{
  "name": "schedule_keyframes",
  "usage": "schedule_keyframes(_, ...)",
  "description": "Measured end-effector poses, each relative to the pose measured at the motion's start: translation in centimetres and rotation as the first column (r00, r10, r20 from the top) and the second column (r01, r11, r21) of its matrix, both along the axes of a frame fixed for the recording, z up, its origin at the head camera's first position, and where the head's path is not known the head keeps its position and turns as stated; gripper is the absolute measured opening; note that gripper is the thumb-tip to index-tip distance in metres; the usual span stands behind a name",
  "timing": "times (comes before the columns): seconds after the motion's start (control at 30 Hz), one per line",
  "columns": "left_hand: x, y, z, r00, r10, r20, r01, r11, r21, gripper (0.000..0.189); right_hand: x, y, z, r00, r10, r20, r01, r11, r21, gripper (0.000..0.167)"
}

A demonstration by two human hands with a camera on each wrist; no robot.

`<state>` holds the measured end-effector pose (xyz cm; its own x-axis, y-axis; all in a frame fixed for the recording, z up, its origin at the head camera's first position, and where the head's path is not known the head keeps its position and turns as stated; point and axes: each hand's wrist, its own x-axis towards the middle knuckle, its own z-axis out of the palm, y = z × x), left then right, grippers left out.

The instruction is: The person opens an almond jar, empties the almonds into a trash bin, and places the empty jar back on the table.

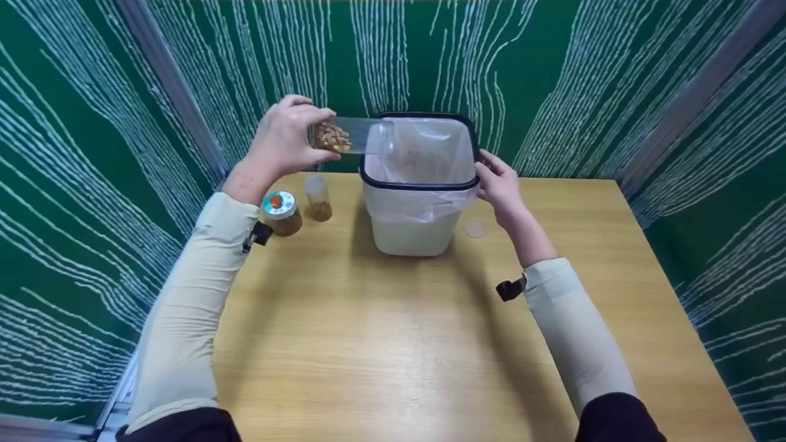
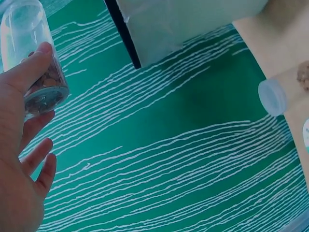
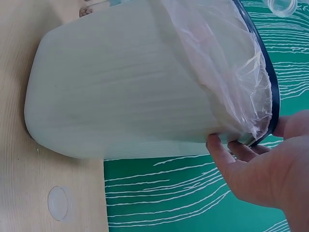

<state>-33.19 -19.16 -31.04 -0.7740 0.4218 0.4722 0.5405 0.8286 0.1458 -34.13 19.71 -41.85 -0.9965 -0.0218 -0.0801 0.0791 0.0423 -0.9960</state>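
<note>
Clear jar: you have this clear jar (image 1: 359, 135) lying nearly on its side in the air, its mouth over the left edge of the bin's opening.
Brown pieces: the brown pieces (image 1: 331, 137) lie gathered at the closed end, near your fingers; none is seen falling.
Left hand: your left hand (image 1: 287, 138) grasps the jar near its base, between thumb and fingers.
Right hand: your right hand (image 1: 500, 187) grasps the bin at its right side, fingers curled at the black rim (image 1: 424, 186).
Bin: the pale bin (image 1: 411, 236) stands upright on the worktop (image 1: 393, 331), with a clear liner (image 1: 424, 209) folded over its rim.
Step in hand: in my judgement, you are at emptying the jar into the bin, with the tilt begun but the pouring not yet made.
Next move: it would call for you to raise the base of the jar higher than its mouth, with the mouth well inside the rim, while your right hand steadies the bin.
Round disc: the clear round disc (image 1: 475, 229), perhaps a lid, lies on the worktop just beside the bin.
Other containers: a slim bottle (image 1: 317, 199) and a jar with a printed lid (image 1: 285, 224) stand at the left.
</note>
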Motion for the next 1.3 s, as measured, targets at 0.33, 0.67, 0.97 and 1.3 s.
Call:
schedule_keyframes(0.33, -1.5, 1.3, 2.5, 0.998, 0.031, 0.052, -0.024, 0.990, -0.140, 0.061, 0.2, -0.2, -0.1, 0.999, -0.031, -0.010, 0.031, 0.999, -0.028, 0.051)
schedule_keyframes(0.67, -1.9, 1.7, 3.8, 0.999, 0.026, 0.030, -0.019, 0.972, -0.234, 0.063, 0.2, -0.2, -0.4, 0.999, -0.048, -0.020, 0.048, 0.999, -0.025, 0.050)
schedule_keyframes(0.97, -2.1, 2.4, 4.6, 1.000, 0.022, -0.019, -0.027, 0.946, -0.323, 0.063, 0.2, -0.3, -0.5, 0.999, -0.047, -0.021, 0.046, 0.999, -0.018, 0.050)
schedule_keyframes(1.3, -2.4, 3.4, 4.4, 0.999, -0.007, -0.033, -0.007, 0.911, -0.413, 0.059, 0.4, -0.2, -0.6, 0.998, -0.054, -0.027, 0.054, 0.998, -0.028, 0.050)
